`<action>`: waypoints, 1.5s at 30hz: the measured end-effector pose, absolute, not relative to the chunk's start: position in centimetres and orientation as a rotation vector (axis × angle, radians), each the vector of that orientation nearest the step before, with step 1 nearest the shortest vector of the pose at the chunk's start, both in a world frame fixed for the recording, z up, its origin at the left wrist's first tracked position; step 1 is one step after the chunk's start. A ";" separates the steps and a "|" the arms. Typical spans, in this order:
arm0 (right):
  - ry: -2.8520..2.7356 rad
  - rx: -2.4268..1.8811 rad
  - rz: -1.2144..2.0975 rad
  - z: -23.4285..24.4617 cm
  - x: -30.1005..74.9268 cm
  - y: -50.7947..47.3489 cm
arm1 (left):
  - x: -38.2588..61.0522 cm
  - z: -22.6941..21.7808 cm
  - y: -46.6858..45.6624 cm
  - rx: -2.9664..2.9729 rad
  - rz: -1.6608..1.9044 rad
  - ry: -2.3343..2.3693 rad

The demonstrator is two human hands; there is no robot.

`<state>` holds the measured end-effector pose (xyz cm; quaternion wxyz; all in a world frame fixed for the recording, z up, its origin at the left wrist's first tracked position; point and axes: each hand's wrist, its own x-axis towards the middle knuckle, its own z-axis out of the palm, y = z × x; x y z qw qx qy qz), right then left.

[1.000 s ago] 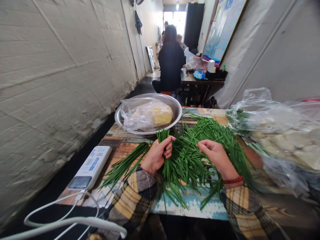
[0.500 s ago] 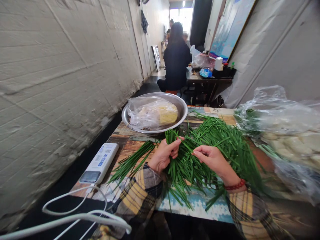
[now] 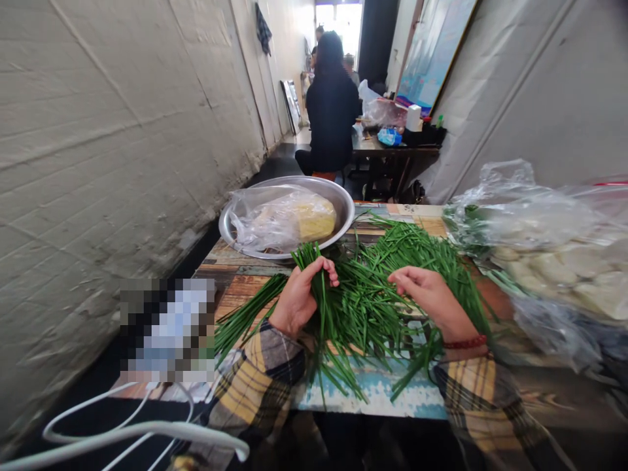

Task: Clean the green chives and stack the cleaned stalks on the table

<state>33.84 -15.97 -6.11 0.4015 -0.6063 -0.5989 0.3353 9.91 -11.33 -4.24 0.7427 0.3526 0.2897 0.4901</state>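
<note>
My left hand (image 3: 300,296) is wrapped round an upright bunch of garlic chives (image 3: 306,254), whose tips stick out above the thumb. To its right my right hand (image 3: 422,292) hovers over the spread pile of chives (image 3: 415,252), thumb and fingers pinched together. What the pinch holds, if anything, I cannot make out. A neat bundle of chives (image 3: 250,307) lies on the table left of my left hand. Loose stalks (image 3: 343,373) hang toward the front edge of the table.
Behind my hands a metal basin (image 3: 348,219) holds a plastic bag (image 3: 275,219) with something yellowish. Another clear bag (image 3: 554,255) with pale pieces lies at right. White cables (image 3: 147,432) cross the lower left. A person (image 3: 331,108) in dark clothes sits farther back.
My hands have moved apart. My left hand has tilted, its fingers now curled at the top right, still gripping the chives. The whole view has shifted slightly.
</note>
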 end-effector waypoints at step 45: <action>-1.307 -1.436 0.809 -7.9 32.7 -15.3 | 10.4 -5.1 -11.8 0.892 0.984 0.749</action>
